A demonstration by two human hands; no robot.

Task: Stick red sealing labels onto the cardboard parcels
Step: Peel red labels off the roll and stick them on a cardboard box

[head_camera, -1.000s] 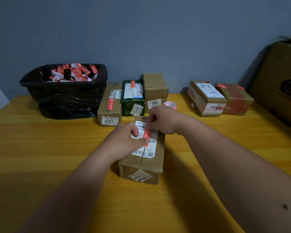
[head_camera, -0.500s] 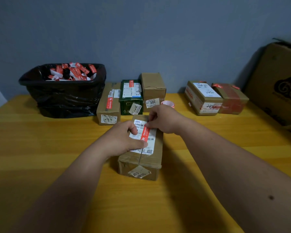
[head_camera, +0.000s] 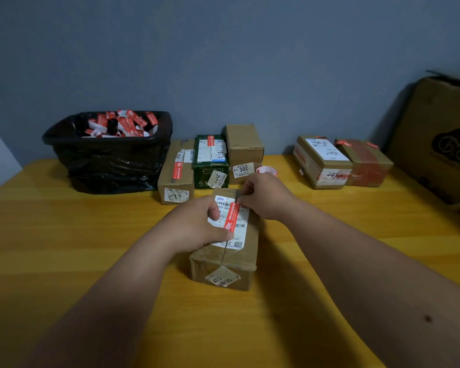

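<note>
Red label (head_camera: pixel 232 217) sits on top of the long cardboard parcel (head_camera: pixel 225 264) mid-table, running lengthwise over the white shipping sticker (head_camera: pixel 230 221), its long axis going from near me toward the wall with a slight tilt right at the far end. From my feed the left hand (head_camera: pixel 197 225) has its fingers curled, thumb pressing the label's near end. The right hand (head_camera: pixel 266 196) pinches the far end, so that tip is hidden. The parcel's long side points away from me too. Behind it, a row of three boxes (head_camera: pixel 210 160), a partly hidden tape roll (head_camera: pixel 267 170), and a black bin bag (head_camera: pixel 109 155) full of red-and-white scraps. Two more parcels (head_camera: pixel 343 162) sit right. The big carton (head_camera: pixel 441 139) is cut off. Print's unreadable.
</note>
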